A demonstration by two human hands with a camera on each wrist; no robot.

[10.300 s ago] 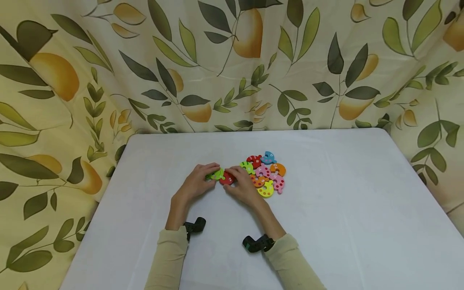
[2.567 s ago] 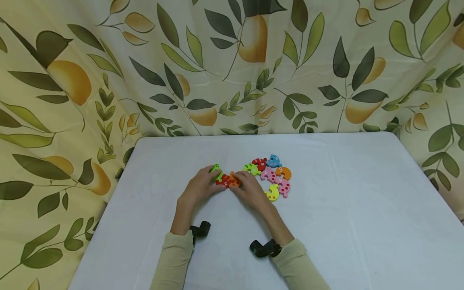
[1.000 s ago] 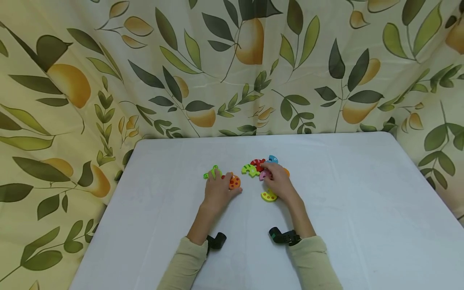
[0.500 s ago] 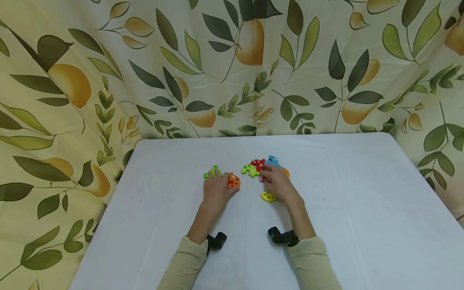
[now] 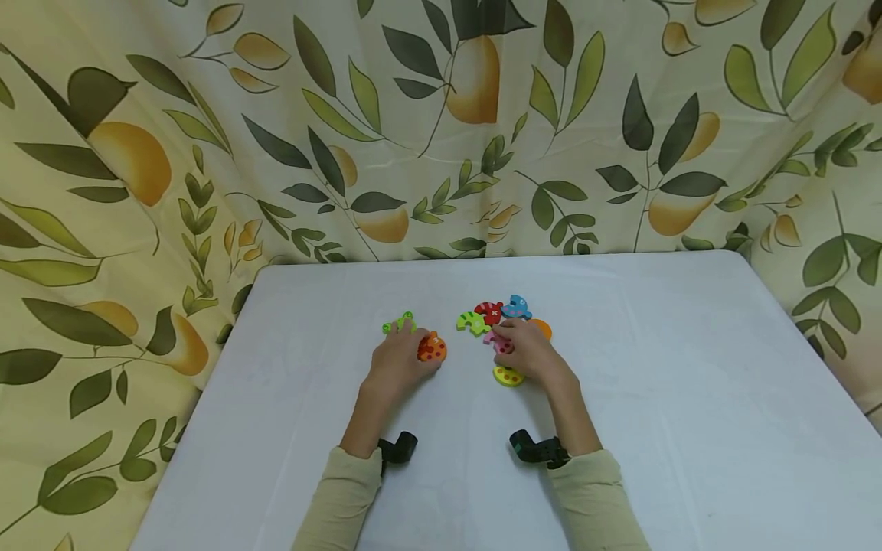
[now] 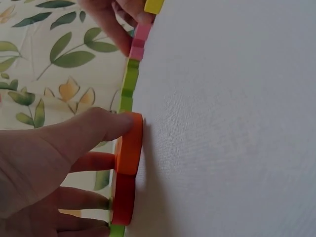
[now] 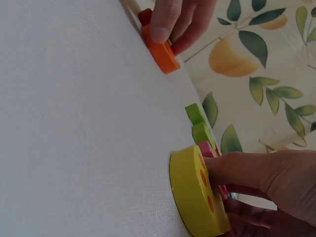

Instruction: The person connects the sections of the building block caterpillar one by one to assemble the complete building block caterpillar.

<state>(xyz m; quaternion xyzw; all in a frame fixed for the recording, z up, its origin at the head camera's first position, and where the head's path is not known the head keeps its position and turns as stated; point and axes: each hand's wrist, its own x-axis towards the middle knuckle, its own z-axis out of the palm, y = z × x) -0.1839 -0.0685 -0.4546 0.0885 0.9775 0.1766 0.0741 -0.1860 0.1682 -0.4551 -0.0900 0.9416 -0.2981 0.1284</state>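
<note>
My left hand (image 5: 400,361) holds an orange spotted puzzle piece (image 5: 432,348) between thumb and fingers. In the left wrist view, a red piece (image 6: 123,197) adjoins it, and the other fingers reach along that. A green head piece (image 5: 407,317) shows past the fingertips. My right hand (image 5: 532,353) pinches a pink spotted piece (image 5: 501,344), partly covered by the fingers. Under that hand's near side lies a yellow spotted piece (image 5: 508,376). Beyond the fingers sit a green striped piece (image 5: 472,323), a red striped piece (image 5: 488,312) and a blue piece (image 5: 517,308).
An orange piece (image 5: 543,329) peeks out behind the right hand; whatever else lies under that hand is hidden. The white table (image 5: 689,398) runs back to a leaf-and-fruit patterned curtain (image 5: 586,153). A dark camera is strapped to each wrist.
Over the last second my left hand has shifted slightly left with the orange piece. The right hand now has the pink piece a little nearer me; earlier, both hands were at the left row.
</note>
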